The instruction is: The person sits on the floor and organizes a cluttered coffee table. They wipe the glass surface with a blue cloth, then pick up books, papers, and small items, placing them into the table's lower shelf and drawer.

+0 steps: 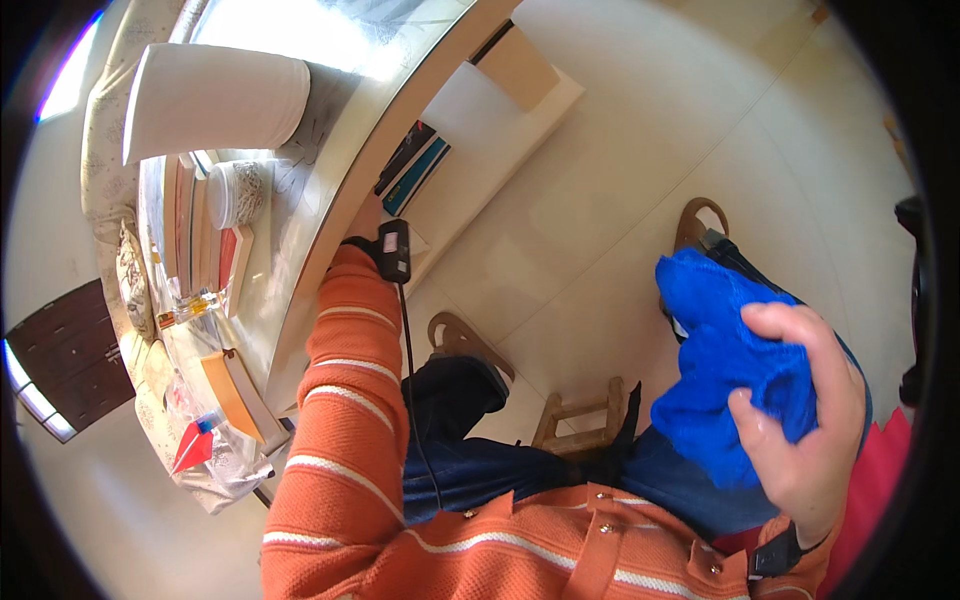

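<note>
My right hand [814, 420] grips a crumpled blue cloth [735, 367], with thumb and fingers curled around its folds, over my right leg. My left arm reaches beneath the edge of the table [352, 176], at a lower shelf [480, 180]. Only a sliver of my left hand [366, 218] shows past the wrist; its fingers are hidden by the tabletop. Close to it on the shelf lie dark and teal books [415, 174]. Further along that shelf are a white sheet-like item [474, 105] and a tan box-like item [517, 66].
On the tabletop stand a large white object [217, 101], a row of books [191, 225], a clear jar [238, 193] and a red paper-like piece [195, 448]. A small wooden stool [581, 420] is between my legs. A black cable [411, 360] hangs from a wrist device [394, 251].
</note>
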Motion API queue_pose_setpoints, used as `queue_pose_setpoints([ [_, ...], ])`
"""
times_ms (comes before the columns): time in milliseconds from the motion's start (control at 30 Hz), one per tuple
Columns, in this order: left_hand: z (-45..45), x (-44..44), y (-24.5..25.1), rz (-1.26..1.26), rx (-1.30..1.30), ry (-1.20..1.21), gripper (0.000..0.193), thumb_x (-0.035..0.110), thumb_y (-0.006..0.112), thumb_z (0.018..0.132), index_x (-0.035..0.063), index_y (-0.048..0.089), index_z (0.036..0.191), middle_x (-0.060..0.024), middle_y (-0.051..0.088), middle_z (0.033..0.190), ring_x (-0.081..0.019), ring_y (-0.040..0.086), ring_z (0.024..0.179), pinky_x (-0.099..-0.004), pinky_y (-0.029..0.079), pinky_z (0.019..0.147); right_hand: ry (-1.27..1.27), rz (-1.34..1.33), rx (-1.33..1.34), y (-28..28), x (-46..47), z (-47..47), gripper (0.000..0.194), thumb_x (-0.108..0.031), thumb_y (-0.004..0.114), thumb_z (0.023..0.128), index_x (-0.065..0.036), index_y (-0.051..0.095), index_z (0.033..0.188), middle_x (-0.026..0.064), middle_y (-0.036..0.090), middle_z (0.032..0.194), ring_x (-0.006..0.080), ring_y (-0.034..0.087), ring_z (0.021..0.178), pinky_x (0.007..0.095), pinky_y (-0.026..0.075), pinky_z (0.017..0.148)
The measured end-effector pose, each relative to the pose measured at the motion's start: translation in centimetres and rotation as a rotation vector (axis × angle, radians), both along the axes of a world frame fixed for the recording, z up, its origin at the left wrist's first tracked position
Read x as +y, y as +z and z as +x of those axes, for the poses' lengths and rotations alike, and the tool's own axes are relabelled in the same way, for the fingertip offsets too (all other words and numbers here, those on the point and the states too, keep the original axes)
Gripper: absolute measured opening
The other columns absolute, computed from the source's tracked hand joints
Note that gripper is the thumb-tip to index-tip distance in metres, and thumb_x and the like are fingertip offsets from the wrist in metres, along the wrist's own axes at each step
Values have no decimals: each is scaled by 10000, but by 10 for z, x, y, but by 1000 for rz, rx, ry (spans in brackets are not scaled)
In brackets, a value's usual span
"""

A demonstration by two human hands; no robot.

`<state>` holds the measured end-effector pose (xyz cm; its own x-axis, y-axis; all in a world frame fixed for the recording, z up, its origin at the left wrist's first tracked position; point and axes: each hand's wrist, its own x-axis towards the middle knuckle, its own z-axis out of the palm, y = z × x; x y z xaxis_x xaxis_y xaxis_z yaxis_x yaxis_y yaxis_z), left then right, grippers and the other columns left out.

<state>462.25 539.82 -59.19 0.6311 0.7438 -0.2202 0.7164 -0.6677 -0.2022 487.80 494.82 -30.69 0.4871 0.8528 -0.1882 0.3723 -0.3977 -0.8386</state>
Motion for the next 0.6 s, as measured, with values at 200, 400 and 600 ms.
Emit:
queue_pose_setpoints([
  [200, 36, -32, -60, 63, -285, 289, 559, 70, 556, 792, 74, 431, 1336, -186, 533, 1277, -454, 542, 1084, -552, 436, 881, 46, -3, -59, 3, 10, -5, 470, 31, 609, 587, 15, 561, 1055, 170, 614, 1010, 318, 593, 916, 353, 442, 876],
  [400, 21, -56, -20, -314, 6, 167, 443, 132, 416, 869, 37, 424, 1301, -265, 505, 1254, -412, 533, 1119, -523, 427, 907, 3, -39, -54, 15, 14, -18, 391, 22, 641, 695, 5, 571, 1079, 143, 621, 1050, 270, 595, 1009, 346, 434, 913],
  [600, 2, -197, 176, -1255, -609, 337, 238, 169, 518, 933, 14, 602, 1092, -140, 667, 906, -170, 658, 699, -302, 533, 587, 28, 22, 26, 15, 25, -30, 335, -30, 652, 745, 11, 577, 1068, 159, 645, 1004, 286, 621, 936, 335, 464, 853],
])
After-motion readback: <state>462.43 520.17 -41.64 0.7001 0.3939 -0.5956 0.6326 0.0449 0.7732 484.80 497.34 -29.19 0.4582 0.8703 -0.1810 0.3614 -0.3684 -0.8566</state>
